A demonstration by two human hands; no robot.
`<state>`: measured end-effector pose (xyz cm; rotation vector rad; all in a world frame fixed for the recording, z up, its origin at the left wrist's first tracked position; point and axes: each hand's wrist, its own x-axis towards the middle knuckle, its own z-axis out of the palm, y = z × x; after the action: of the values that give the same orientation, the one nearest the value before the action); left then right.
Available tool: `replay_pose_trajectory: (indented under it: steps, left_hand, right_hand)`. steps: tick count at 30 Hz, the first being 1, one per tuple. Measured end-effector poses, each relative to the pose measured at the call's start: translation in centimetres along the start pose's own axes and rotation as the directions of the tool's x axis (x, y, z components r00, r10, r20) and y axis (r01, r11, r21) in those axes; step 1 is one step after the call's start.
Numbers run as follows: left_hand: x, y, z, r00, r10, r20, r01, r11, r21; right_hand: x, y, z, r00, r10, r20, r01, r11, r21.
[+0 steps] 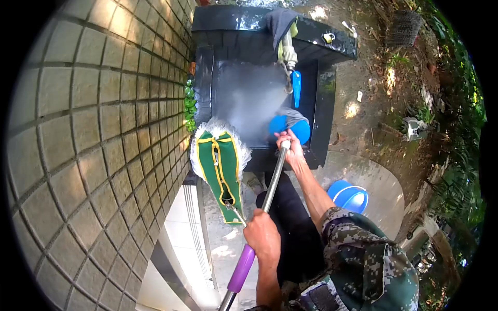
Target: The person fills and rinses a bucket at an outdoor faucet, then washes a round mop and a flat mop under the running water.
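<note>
My left hand [263, 236] is closed around a metal pole [273, 187] with a purple grip [241, 269]. A thin metal rod [237, 213] runs from this hand to a green mop pad [207, 155] with yellow trim and a whitish fringe, lying across the front left of the basin edge. At the pole's upper end, by its whitish cap, the fingers of my right hand [293, 149] are wrapped round the pole. Right beyond them is a rounded blue piece [300, 132] with grey material over it; how it joins the pole is hidden.
A dark tiled basin [326, 114] holds cloudy-looking water. Above it is a tap with a blue lever [296, 88], a grey cloth [280, 26] draped beside it. A small cup [329, 38] stands on the ledge. A blue bucket [348, 197] sits at right; a tiled wall [98, 129] rises at left.
</note>
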<state>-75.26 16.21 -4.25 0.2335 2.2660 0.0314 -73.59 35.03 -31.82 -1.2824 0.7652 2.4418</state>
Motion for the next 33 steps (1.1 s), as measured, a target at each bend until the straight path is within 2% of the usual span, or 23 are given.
replay_pose_trajectory:
  steps: [2,3,6,8,9,10,12,14,16,17,18,20,21,23,24,27,29,32,33]
  left_hand:
    - [0.0,1.8,-0.9,0.995,0.029,-0.095,-0.001,0.961,0.278]
    - [0.3,2.4,-1.0,0.986,0.097,-0.134,-0.028,0.896,0.443]
    - [-0.9,3.3,-2.1,0.961,0.169,-0.219,-0.034,0.857,0.513]
    - [-2.0,4.2,-1.9,0.966,0.162,-0.202,-0.012,0.807,0.591]
    - [-1.6,4.5,-1.1,0.962,0.159,-0.223,-0.014,0.843,0.538]
    - [-1.3,4.7,-0.6,0.958,0.150,-0.246,-0.015,0.878,0.478]
    - [-1.9,4.1,-2.1,0.964,0.087,-0.252,-0.003,0.949,0.316]
    - [-2.4,3.5,-2.1,0.964,0.084,-0.253,0.006,0.942,0.336]
    - [-2.8,3.1,-1.3,0.974,0.066,-0.216,0.010,0.942,0.336]
    - [-1.7,3.4,-1.1,0.974,0.044,-0.223,0.026,0.954,0.300]
    - [-1.9,3.2,-1.2,0.980,-0.050,-0.193,0.099,0.963,0.253]
    - [-2.8,2.0,-0.7,0.979,-0.030,-0.202,0.097,0.939,0.329]
    - [-3.4,1.4,-0.7,0.983,-0.034,-0.180,0.096,0.933,0.348]
    - [-2.5,1.3,-0.9,0.964,-0.054,-0.261,0.120,0.962,0.244]
    - [-2.0,1.5,-1.3,0.961,-0.050,-0.273,0.116,0.966,0.231]
    - [-3.2,1.1,-2.6,0.948,-0.116,-0.296,0.175,0.968,0.181]
    - [-3.3,1.3,-3.6,0.946,-0.120,-0.302,0.181,0.967,0.181]
    - [-2.5,1.5,-3.7,0.938,-0.104,-0.329,0.159,0.977,0.143]
    - [-2.4,1.6,-3.6,0.934,-0.085,-0.346,0.134,0.984,0.119]
  right_hand:
    - [-0.1,0.2,-1.5,0.989,-0.024,0.147,-0.002,0.985,0.170]
    - [0.3,0.1,-1.6,0.987,-0.029,0.160,-0.003,0.980,0.198]
    - [0.5,1.1,0.9,0.974,-0.071,0.214,0.023,0.975,0.220]
    - [-0.5,1.9,0.9,0.946,-0.061,0.319,-0.072,0.918,0.390]
    - [0.9,1.4,-0.1,0.959,-0.069,0.274,0.002,0.971,0.238]
    - [2.4,1.1,-1.1,0.971,-0.010,0.237,-0.044,0.974,0.222]
    - [2.1,3.0,0.4,0.978,-0.051,0.202,0.015,0.984,0.178]
    - [2.1,4.4,0.1,0.979,-0.023,0.203,-0.031,0.966,0.256]
    - [3.6,5.2,-1.2,0.997,-0.076,-0.003,0.075,0.982,0.173]
    - [5.1,5.3,-3.0,0.998,-0.035,-0.047,0.041,0.990,0.132]
    - [4.9,6.3,-2.7,0.999,0.012,0.052,-0.021,0.984,0.176]
    - [4.4,8.1,-3.2,0.981,0.107,0.164,-0.155,0.937,0.313]
    - [4.2,9.2,-4.3,0.984,0.102,0.144,-0.146,0.931,0.335]
    - [6.3,10.6,-2.5,0.994,0.109,-0.009,-0.106,0.980,0.170]
    - [6.4,11.3,-1.9,0.986,0.168,-0.001,-0.166,0.976,0.143]
    - [5.9,13.3,-0.7,0.978,0.209,-0.002,-0.206,0.962,0.181]
    - [5.8,14.1,0.9,0.969,0.233,0.087,-0.248,0.938,0.244]
    - [5.9,13.8,2.6,0.951,0.269,0.151,-0.300,0.924,0.237]
    - [6.3,13.5,3.0,0.969,0.236,0.079,-0.246,0.956,0.157]
